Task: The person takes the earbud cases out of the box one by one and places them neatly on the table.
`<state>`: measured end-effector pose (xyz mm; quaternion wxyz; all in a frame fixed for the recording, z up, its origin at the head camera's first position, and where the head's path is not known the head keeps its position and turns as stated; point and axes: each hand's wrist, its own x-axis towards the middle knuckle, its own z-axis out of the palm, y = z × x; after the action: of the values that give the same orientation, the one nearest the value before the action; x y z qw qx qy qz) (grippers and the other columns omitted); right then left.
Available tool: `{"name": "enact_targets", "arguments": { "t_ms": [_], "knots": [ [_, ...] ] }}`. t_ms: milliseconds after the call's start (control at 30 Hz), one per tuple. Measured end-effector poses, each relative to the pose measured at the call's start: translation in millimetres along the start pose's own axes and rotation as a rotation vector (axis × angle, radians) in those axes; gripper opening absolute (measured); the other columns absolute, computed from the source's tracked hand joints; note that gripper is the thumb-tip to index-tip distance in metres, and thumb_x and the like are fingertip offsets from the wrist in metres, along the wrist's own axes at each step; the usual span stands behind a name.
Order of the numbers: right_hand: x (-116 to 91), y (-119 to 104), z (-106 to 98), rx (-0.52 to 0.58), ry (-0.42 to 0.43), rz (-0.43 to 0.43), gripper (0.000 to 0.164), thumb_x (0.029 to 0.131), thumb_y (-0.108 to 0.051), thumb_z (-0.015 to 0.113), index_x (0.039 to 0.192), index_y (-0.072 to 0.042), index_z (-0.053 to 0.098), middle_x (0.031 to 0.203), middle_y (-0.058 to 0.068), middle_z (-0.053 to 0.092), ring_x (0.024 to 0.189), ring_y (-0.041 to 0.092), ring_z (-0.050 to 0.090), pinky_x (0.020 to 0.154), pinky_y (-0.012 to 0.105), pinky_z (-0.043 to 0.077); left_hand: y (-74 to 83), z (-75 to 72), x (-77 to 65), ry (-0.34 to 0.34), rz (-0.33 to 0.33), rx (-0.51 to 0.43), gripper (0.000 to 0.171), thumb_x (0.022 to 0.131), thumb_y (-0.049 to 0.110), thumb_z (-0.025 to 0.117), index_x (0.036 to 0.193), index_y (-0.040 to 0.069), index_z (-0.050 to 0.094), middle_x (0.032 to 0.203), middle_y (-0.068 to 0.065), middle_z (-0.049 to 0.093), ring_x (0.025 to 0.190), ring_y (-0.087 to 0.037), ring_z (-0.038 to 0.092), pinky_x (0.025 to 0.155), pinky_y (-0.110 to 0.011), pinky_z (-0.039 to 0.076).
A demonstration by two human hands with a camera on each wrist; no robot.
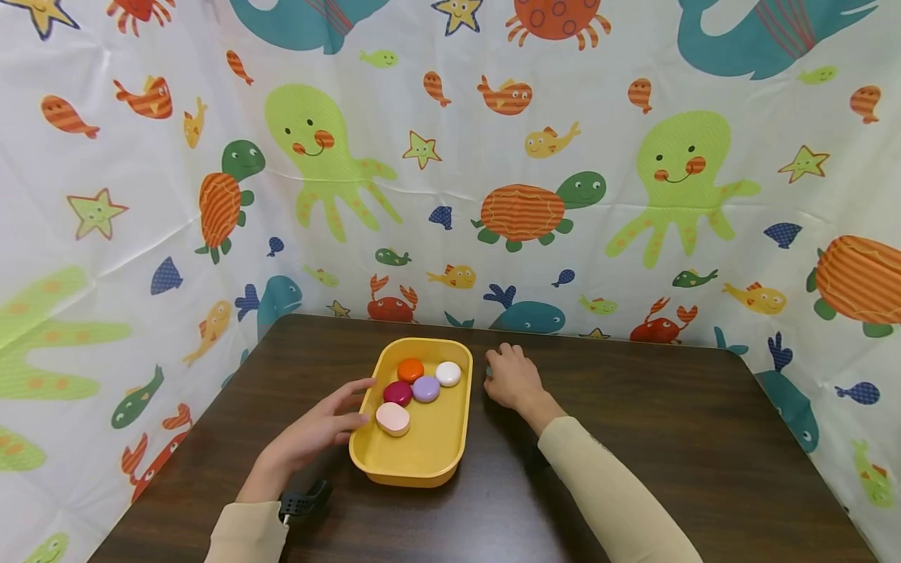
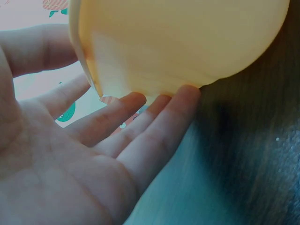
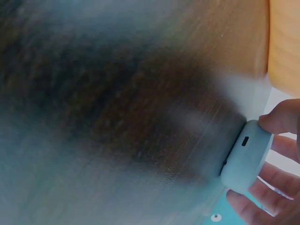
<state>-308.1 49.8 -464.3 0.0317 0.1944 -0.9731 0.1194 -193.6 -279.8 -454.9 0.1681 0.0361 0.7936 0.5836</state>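
A yellow tub (image 1: 431, 453) on the dark table holds several small rounded cases: orange (image 1: 411, 370), white (image 1: 447, 374), lilac (image 1: 425, 389), magenta (image 1: 397, 393) and pale pink (image 1: 393, 419). My left hand (image 1: 317, 430) is at the tub's left side, fingers extended, fingertips right at its outer wall in the left wrist view. Just right of the tub, my right hand (image 1: 514, 379) grips a pale blue rounded case (image 3: 246, 154) between thumb and fingertips. A small dark slot shows on that case, which sits low at the tabletop; in the head view the hand mostly hides it.
A dark wooden table (image 1: 669, 438) extends to both sides of the tub. A white curtain (image 1: 450, 172) printed with sea animals hangs behind it and along both sides. A black strap (image 1: 306, 499) is on my left wrist.
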Motion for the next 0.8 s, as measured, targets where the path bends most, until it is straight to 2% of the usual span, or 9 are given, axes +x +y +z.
{"name": "enact_targets", "arguments": {
  "t_ms": [400,800],
  "knots": [
    [1.4,1.0,-0.5,0.024,-0.006,0.008,0.033,0.093,-0.024,0.071,0.122,-0.008,0.067,0.111,0.011,0.058,0.101,0.026,0.051,0.086,0.044,0.055,1.0,1.1,-0.3,0.003,-0.009,0.005,0.068,0.100,0.022,0.063,0.159,0.020,0.030,0.158,-0.022,0.032,0.134,-0.042,0.049,0.105,-0.052,0.048],
    [0.8,-4.8,-16.5,0.038,0.009,-0.002,0.030,0.093,-0.025,0.070,0.119,-0.009,0.069,0.115,0.010,0.063,0.106,0.027,0.056,0.094,0.045,0.054,1.1,0.5,0.8,0.006,-0.006,0.005,0.068,0.100,0.022,0.063,0.159,0.020,0.030,0.158,-0.022,0.031,0.135,-0.043,0.047,0.105,-0.053,0.048]
  ]
}}
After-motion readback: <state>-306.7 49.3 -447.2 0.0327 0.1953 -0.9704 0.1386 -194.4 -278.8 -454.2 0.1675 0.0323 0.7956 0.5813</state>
